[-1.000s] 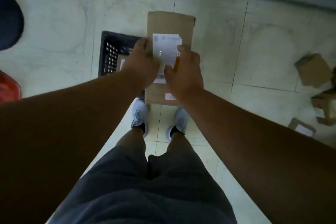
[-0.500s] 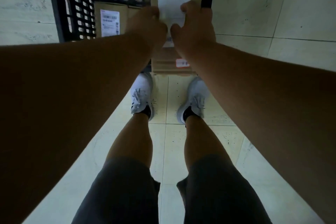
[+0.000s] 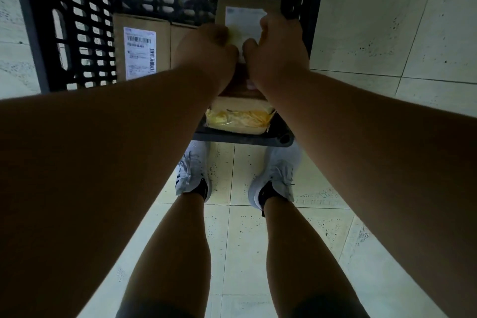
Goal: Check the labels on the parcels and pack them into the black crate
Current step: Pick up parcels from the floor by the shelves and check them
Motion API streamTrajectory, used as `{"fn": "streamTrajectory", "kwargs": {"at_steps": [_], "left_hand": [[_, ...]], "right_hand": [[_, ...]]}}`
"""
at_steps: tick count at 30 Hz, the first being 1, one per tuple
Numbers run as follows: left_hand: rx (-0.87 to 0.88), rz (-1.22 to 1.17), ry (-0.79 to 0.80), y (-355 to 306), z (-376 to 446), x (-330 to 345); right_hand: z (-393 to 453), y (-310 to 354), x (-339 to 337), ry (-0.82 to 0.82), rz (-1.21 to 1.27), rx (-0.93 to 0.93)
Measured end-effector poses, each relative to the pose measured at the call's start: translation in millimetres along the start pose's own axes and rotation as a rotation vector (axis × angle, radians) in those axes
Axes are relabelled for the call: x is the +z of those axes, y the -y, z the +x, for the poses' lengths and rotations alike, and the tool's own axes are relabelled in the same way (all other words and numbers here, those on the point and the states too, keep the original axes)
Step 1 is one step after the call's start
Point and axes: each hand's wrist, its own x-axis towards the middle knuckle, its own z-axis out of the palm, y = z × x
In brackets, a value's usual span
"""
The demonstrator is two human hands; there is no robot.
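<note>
Both hands lower a labelled parcel into the black crate.
Left hand and right hand grip it, fingers closed; two parcels already packed.

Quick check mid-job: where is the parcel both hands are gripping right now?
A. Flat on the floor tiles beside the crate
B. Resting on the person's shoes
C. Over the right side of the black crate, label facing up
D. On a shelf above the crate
C: the left hand and right hand hold the parcel over the right side of the black crate, its white label facing up.
</note>
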Motion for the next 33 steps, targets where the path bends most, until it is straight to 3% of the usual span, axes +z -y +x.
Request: {"fn": "streamTrajectory", "kwargs": {"at_steps": [6,13,25,31,33], "left_hand": [[-0.008,-0.022,0.065,-0.2,14.6,8.7],[0.072,0.162,0.182,22.1,35.4,26.0],[0.081,0.123,0.232,67.8,63.9,61.8],[0.099,0.255,0.359,69.5,71.2,68.2],[0.059,0.159,0.374,64.7,70.4,68.9]], "right_hand": [[4.9,-10.6,4.5,-0.018,-0.152,-0.071],[6.3,-35.0,28.2,0.079,-0.341,-0.117],[11.4,-56.6,55.9,0.214,-0.658,-0.122],[14.7,-56.3,61.8,0.239,-0.794,-0.128],[17.5,-59.9,61.3,0.212,-0.785,-0.159]]}}
